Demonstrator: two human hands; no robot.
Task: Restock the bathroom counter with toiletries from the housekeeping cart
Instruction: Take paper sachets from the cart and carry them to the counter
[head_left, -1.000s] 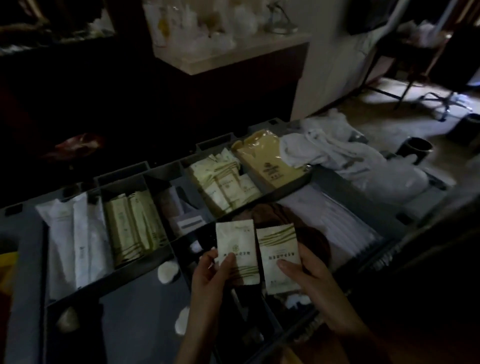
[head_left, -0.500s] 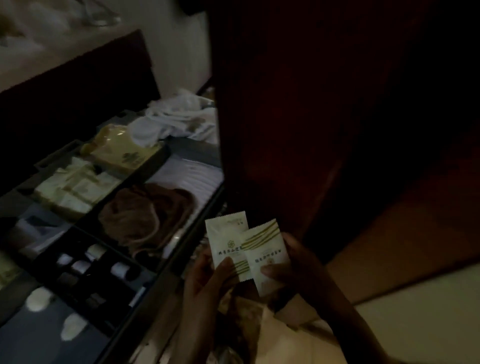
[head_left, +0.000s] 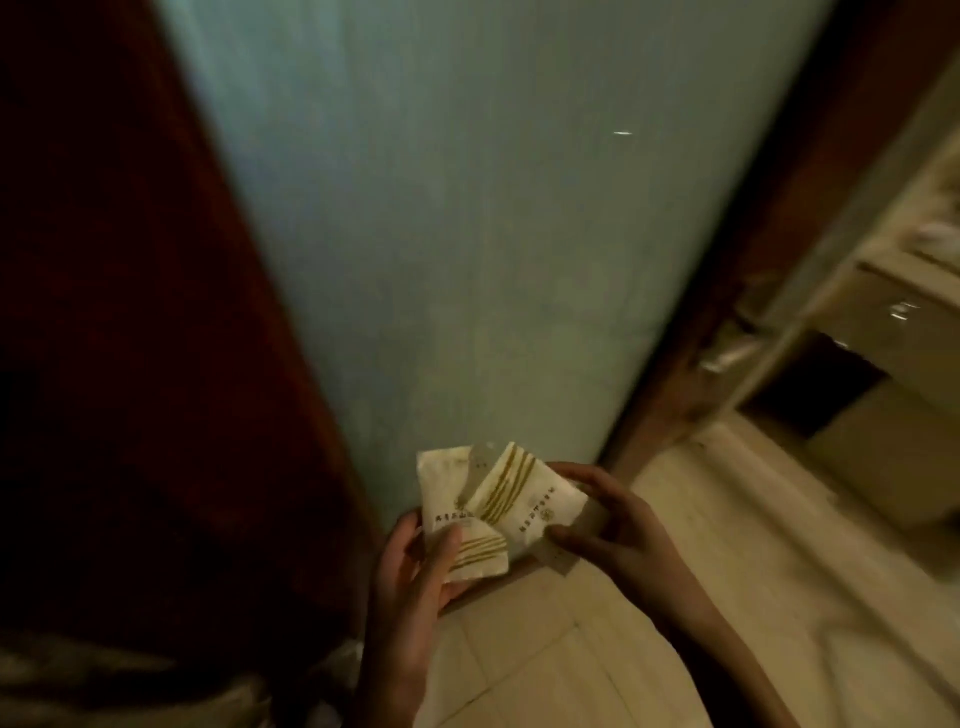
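I hold two flat white toiletry packets with green stripes low in the middle of the head view. My left hand grips the left packet with the thumb on its lower striped corner. My right hand pinches the right packet, which is tilted and overlaps the left one. The housekeeping cart is out of view. A blurred pale vanity unit shows at the right edge.
A dark red-brown door or panel fills the left. A frosted pale green glass panel stands straight ahead, with a brown door frame on its right. Pale tiled floor stretches to the right.
The view has swung right, away from the cart, which has left the frame; glass panel and bathroom floor appeared. Both hands kept their packets, and the right packet has tilted over the left one.
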